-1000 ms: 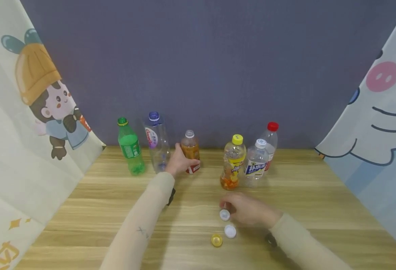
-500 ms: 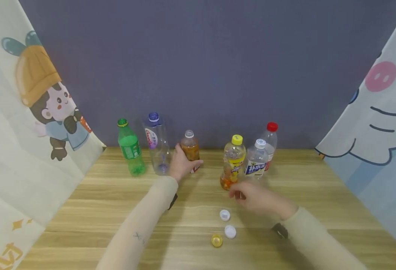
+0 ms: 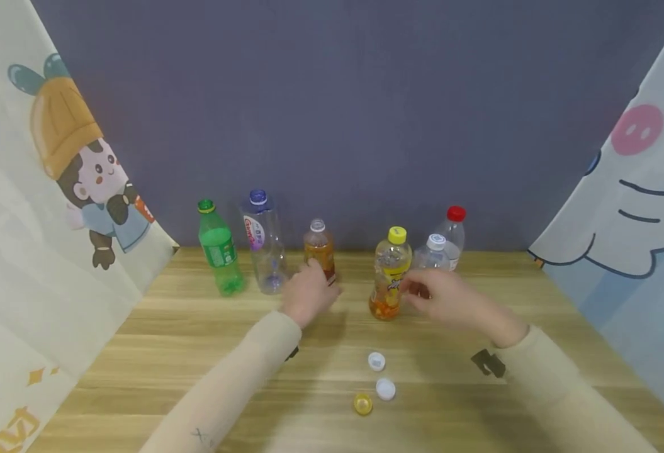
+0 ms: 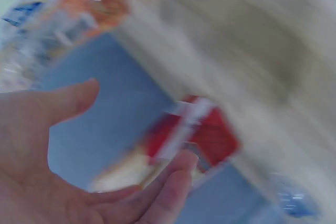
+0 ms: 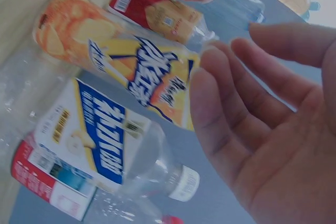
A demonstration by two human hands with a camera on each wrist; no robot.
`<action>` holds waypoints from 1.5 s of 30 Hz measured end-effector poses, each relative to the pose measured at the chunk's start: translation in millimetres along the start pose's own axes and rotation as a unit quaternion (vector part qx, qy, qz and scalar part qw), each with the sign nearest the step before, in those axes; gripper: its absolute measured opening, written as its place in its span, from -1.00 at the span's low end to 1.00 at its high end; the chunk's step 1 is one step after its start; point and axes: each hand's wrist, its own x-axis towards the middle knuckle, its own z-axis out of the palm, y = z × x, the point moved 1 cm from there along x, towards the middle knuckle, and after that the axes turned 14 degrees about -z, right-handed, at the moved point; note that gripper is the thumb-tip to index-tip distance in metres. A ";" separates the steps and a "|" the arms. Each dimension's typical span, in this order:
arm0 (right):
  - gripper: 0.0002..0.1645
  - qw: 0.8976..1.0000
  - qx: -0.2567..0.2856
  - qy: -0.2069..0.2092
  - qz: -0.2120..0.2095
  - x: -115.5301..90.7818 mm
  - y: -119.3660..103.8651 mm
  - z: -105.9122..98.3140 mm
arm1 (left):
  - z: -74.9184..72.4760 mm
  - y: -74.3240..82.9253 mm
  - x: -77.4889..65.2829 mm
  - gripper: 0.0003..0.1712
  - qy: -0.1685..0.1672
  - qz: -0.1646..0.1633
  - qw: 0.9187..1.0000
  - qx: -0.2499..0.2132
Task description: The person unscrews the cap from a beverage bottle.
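My left hand [image 3: 311,294] is just in front of an uncapped bottle [image 3: 320,255] with an amber and red label. In the left wrist view its thumb and fingers are spread, with the blurred bottle [image 4: 194,129] behind the fingertips. My right hand [image 3: 445,296] hovers by the yellow-capped bottle [image 3: 388,305], partly hiding a white-capped bottle [image 3: 425,259] behind it. The right wrist view shows its fingers [image 5: 207,98] loosely bent with nothing between them. Two white caps [image 3: 385,389] and a yellow cap [image 3: 362,404] lie on the wooden table nearer the front.
A green bottle [image 3: 219,255] and a tall clear bottle [image 3: 272,258] with a blue neck stand upright at the back left. Behind the white-capped bottle is a red-capped one [image 3: 454,236]. A dark panel [image 3: 332,126] closes off the table's far edge.
My right hand has left the nearer white cap and moved up and right towards the capped bottles. My left hand has let go of the amber-labelled bottle and drawn back slightly.
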 end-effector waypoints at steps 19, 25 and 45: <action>-0.54 0.983 -0.082 0.125 0.107 35.6 0.6 -37.3 | 16.2 50.7 -16.3 0.24 -0.172 0.122 0.947 -0.242; -0.26 0.979 -0.108 0.075 0.158 48.6 7.4 -41.4 | 25.9 60.4 -13.3 0.12 -0.159 0.125 0.939 -0.279; -0.49 0.972 -0.091 0.054 0.210 76.3 11.2 -37.0 | 35.8 62.1 -4.6 -0.19 -0.144 0.130 0.932 -0.305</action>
